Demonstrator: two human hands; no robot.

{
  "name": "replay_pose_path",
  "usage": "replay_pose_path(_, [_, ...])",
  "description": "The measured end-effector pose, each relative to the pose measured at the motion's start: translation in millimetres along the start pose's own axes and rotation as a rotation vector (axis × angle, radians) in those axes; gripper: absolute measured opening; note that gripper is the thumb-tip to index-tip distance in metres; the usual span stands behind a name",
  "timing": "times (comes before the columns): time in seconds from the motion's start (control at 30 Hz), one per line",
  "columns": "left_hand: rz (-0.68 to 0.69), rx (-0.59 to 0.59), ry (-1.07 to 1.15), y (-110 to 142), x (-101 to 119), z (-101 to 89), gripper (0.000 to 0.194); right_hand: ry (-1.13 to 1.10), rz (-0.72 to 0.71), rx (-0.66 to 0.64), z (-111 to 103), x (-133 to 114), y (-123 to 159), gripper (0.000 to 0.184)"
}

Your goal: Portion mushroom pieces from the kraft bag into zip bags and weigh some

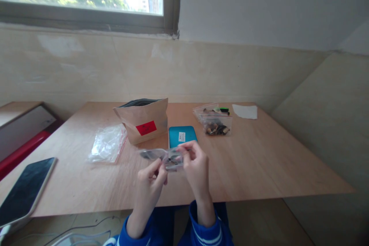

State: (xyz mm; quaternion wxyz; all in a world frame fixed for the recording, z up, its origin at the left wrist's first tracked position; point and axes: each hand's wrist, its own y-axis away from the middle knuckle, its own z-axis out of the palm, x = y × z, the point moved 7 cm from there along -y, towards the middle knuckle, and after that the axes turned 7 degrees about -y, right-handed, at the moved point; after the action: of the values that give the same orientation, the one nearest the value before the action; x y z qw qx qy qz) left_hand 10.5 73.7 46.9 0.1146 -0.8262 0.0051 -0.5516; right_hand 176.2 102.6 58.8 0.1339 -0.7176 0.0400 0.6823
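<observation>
A clear plastic zip bag (173, 160) with dark pieces inside is held up above the near part of the table. My left hand (152, 177) pinches it from below, near its middle. At its right end, the fingers of my right hand (196, 159) are closed on the bag's edge. Just behind the hands lies a blue, flat box-like device (182, 133) with a white label; the hands and bag partly cover its near side. An open brown paper pouch (148, 121) with a red label stands beyond the bag, to the left.
A stack of clear bags (106, 144) lies on the left of the wooden table (259, 161). Filled zip bags (217, 126) with dark dried pieces and a green-and-black pen (223, 110) are at the back right, near a white paper (245, 111). A phone (27, 188) rests at the left edge.
</observation>
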Motion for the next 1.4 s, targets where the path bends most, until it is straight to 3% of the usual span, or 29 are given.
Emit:
replay_pose_path(0.07, [0.002,-0.029,-0.001,5.0,-0.8,-1.4,0.042,0.0,-0.013,0.174,-23.8,2.2,-4.6,0.018])
replay_pose_path(0.1, [0.01,-0.056,0.015,7.3,-1.8,-0.1,0.043,-0.02,-0.013,0.194,-31.8,2.5,-6.4,0.021])
replay_pose_path(0.23, [0.03,-0.129,0.269,9.3,-10.3,14.8,0.043,-0.204,-0.024,0.096,-41.6,-6.5,-5.9,0.029])
replay_pose_path(0.37, [-0.133,0.049,0.483,4.1,-35.1,25.4,0.034,-0.36,0.02,0.034,-32.1,-13.1,-0.1,0.033])
replay_pose_path(0.5, [-0.298,-0.13,0.72,8.7,-44.1,52.7,0.06,-0.442,0.128,-0.072,-11.9,-2.1,-0.6,0.037])
replay_pose_path(0.57, [-0.341,-0.125,0.776,11.7,-45.9,55.0,0.064,-0.372,0.133,-0.083,-7.5,3.1,-1.4,0.035])
replay_pose_path(0.7, [-0.397,0.007,0.638,13.9,-56.8,44.9,0.054,-0.009,-0.167,0.048,-17.0,-15.6,1.5,0.02])
replay_pose_path(0.77, [-0.392,0.009,0.575,13.5,-60.5,42.3,0.049,0.097,-0.306,-0.037,-10.4,-28.7,6.4,0.009])
replay_pose_path(0.83, [-0.363,0.019,0.531,12.7,-62.3,38.7,0.049,0.134,-0.357,-0.192,1.6,-34.6,11.1,0.012])
replay_pose_path(0.93, [-0.296,0.107,0.444,11.4,-61.4,27.6,0.05,0.178,-0.327,-0.295,12.2,-32.5,14.0,0.01])
replay_pose_path(1.0, [-0.234,0.153,0.412,9.7,-57.6,21.0,0.051,0.181,-0.233,-0.345,17.2,-24.2,14.0,0.003])
replay_pose_path(1.07, [-0.182,0.168,0.399,7.4,-53.7,17.6,0.052,0.171,-0.137,-0.457,24.9,-15.0,16.3,0.007])
replay_pose_path(1.17, [-0.157,0.172,0.398,4.2,-51.7,16.1,0.053,0.201,-0.117,-0.604,34.4,-10.0,21.5,0.012])
replay_pose_path(1.27, [-0.178,0.177,0.407,2.7,-52.2,15.1,0.052,0.229,-0.119,-0.602,34.4,-9.9,21.4,0.011])
replay_pose_path(1.4, [-0.215,0.194,0.399,3.0,-55.7,12.2,0.054,0.16,-0.014,-0.604,33.1,-6.6,21.2,0.018])
